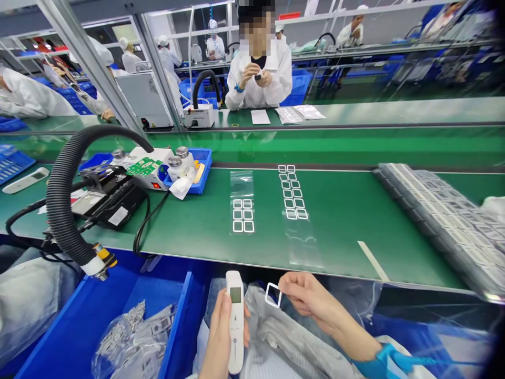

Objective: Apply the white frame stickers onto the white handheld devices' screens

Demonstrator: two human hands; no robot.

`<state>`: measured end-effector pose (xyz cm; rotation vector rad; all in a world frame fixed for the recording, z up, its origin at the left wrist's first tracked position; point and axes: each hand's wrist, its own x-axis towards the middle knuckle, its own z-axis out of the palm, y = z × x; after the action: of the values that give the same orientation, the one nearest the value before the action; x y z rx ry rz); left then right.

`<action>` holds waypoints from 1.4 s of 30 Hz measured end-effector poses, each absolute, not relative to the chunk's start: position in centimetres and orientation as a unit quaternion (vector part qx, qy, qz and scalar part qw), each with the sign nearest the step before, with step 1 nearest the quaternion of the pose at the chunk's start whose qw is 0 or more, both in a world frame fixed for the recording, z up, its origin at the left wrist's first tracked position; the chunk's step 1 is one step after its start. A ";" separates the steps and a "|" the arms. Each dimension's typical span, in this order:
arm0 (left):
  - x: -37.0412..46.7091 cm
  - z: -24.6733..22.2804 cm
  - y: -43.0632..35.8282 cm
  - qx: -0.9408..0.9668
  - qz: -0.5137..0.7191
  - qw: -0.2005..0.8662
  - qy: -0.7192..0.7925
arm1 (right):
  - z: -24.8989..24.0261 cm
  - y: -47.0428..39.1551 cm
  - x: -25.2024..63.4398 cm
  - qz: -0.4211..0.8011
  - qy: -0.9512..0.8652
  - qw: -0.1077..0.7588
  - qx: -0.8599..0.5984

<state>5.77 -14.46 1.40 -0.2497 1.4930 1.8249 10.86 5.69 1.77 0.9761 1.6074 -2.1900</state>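
My left hand point(221, 329) is wrapped round a white handheld device point(236, 331) with a small grey screen, held upright below the bench edge. Just to its right, my right hand point(302, 292) pinches a small white square frame point(273, 285) between thumb and fingers; a blue band circles that wrist. On the green bench point(189, 231) beyond, a clear sheet with several white square frames point(238, 214) lies in the middle. A second, longer clear strip with several more frames point(289, 193) lies to its right.
A black hose point(65, 205) arches at left beside a black machine point(114, 197) and a blue tray point(205, 171) with bottles. Below is a blue bin point(183, 316) with bagged parts. Stacked trays point(437, 226) stand at right. A person point(276, 79) sits opposite.
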 end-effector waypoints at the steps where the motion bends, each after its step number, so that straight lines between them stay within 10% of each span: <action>1: 5.9 1.6 -14.3 -0.098 0.713 0.378 0.583 | 1.8 5.7 10.9 -0.753 0.552 0.128 0.335; 32: 6.5 1.7 -12.4 -0.107 0.687 0.479 0.536 | 3.7 3.4 8.9 -0.689 0.693 0.073 0.197; 42: 6.6 0.9 -12.3 -0.080 0.692 0.446 0.562 | 1.9 2.4 12.1 -0.336 0.927 -0.162 -0.023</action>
<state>6.56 -12.29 0.88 -0.1974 1.3911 1.7146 12.07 2.42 1.88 -0.0820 3.2592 -1.1812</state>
